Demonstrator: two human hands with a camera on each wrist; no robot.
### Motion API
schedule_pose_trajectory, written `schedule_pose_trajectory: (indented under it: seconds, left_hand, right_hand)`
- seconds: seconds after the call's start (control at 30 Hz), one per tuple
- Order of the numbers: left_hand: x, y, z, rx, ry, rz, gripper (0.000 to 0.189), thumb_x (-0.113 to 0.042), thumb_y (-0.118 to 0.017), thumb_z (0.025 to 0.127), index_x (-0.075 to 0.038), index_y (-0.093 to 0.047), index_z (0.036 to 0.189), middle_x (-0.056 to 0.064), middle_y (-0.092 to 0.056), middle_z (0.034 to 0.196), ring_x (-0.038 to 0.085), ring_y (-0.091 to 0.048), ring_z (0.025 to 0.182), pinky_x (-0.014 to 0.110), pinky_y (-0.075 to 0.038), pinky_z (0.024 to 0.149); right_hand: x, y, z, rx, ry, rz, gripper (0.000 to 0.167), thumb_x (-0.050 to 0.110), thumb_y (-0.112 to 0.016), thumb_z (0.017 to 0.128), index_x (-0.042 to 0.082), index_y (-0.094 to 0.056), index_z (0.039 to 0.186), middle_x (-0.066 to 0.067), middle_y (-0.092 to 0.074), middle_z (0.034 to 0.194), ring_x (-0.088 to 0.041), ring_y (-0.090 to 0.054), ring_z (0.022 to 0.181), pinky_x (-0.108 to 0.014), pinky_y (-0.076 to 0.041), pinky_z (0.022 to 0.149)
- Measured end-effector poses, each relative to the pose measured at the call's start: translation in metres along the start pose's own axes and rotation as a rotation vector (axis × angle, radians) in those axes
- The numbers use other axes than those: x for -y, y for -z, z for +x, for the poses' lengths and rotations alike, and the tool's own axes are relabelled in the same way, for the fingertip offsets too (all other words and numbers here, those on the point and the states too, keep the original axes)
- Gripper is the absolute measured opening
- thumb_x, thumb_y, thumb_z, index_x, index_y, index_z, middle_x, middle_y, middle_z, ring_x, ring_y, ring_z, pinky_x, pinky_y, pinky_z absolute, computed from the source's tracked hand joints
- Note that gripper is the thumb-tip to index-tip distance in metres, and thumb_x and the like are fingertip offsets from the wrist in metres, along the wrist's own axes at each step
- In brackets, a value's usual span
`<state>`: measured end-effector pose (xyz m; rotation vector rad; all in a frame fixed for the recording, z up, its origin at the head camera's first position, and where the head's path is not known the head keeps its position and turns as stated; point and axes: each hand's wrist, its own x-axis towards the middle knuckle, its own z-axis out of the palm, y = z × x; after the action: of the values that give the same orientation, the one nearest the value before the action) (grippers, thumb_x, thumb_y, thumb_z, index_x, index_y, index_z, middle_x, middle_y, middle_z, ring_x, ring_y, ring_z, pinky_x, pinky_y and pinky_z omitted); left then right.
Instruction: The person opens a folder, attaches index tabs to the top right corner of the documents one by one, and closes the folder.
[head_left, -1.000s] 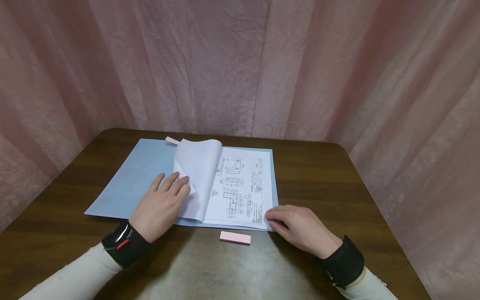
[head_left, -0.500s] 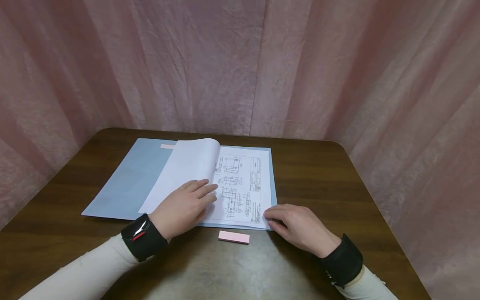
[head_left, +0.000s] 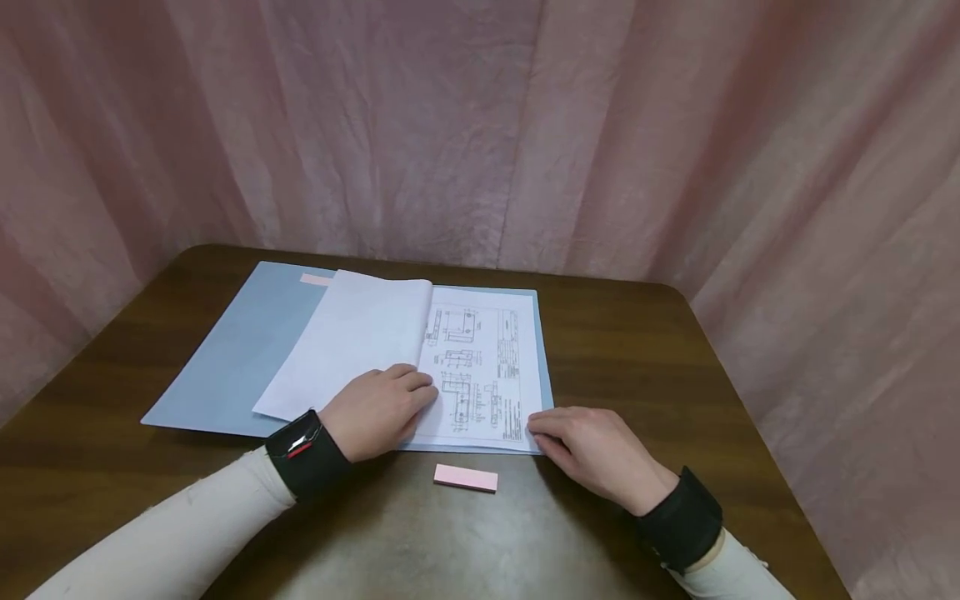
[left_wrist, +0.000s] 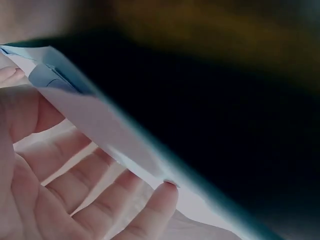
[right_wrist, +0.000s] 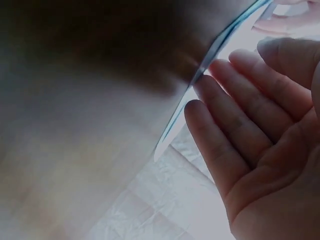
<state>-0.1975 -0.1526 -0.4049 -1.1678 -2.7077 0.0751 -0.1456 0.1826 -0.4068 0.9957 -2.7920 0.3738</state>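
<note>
A light blue folder (head_left: 217, 367) lies spread on the table, holding white sheets. One blank-faced sheet (head_left: 360, 325) is turned over to the left, with a pale pink sticky tab (head_left: 316, 279) showing at its far left edge. To its right, a page with technical drawings (head_left: 486, 333) faces up. My left hand (head_left: 378, 412) rests on the paper at the fold, and its fingers (left_wrist: 112, 200) lie extended against the sheets in the left wrist view. At the near right corner, my right hand (head_left: 592, 450) touches the pages with fairly straight fingers (right_wrist: 232, 117), its thumb apart.
A pink sticky-note pad (head_left: 465, 477) lies on the brown wooden table (head_left: 615, 350) just in front of the folder. Pink curtains (head_left: 480, 133) hang behind and beside the table.
My left hand has moved right from the turned sheet's edge to the fold. That sheet, curled earlier, now lies flatter toward the left. My right hand stays at the corner.
</note>
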Motion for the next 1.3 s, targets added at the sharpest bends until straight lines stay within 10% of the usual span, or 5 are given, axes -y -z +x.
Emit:
schedule_pose_trajectory:
  seconds: [0.27,0.67,1.3]
  left_hand:
    - [-0.004,0.002,0.007,-0.012,0.068,0.025,0.039,-0.028,-0.089,0.094,-0.01,-0.079,0.127,0.014,-0.076,0.127,0.033,-0.07,0.116,0.048,-0.064,0.092]
    - [-0.01,0.005,0.005,-0.054,0.071,0.09,0.04,-0.029,-0.09,0.092,-0.01,-0.08,0.126,0.014,-0.076,0.129,0.035,-0.07,0.119,0.056,-0.058,0.101]
    - [-0.047,0.036,-0.014,0.007,-0.149,-0.101,0.045,-0.034,-0.091,0.094,-0.009,-0.078,0.13,0.005,-0.078,0.115,0.022,-0.071,0.102,0.039,-0.06,0.096]
  right_hand:
    - [0.001,0.002,0.006,-0.004,-0.017,-0.005,0.008,0.018,-0.088,0.097,0.019,-0.082,0.103,0.011,-0.067,0.083,-0.007,-0.051,0.067,-0.024,-0.045,0.063]
    - [0.002,0.0,0.004,-0.023,-0.012,-0.022,0.013,0.019,-0.088,0.097,0.017,-0.084,0.109,0.008,-0.075,0.092,-0.008,-0.058,0.073,-0.026,-0.051,0.067]
    - [0.001,-0.002,0.004,-0.003,-0.019,-0.017,0.011,0.021,-0.089,0.097,0.016,-0.084,0.106,0.008,-0.069,0.086,-0.008,-0.053,0.069,-0.025,-0.047,0.064]
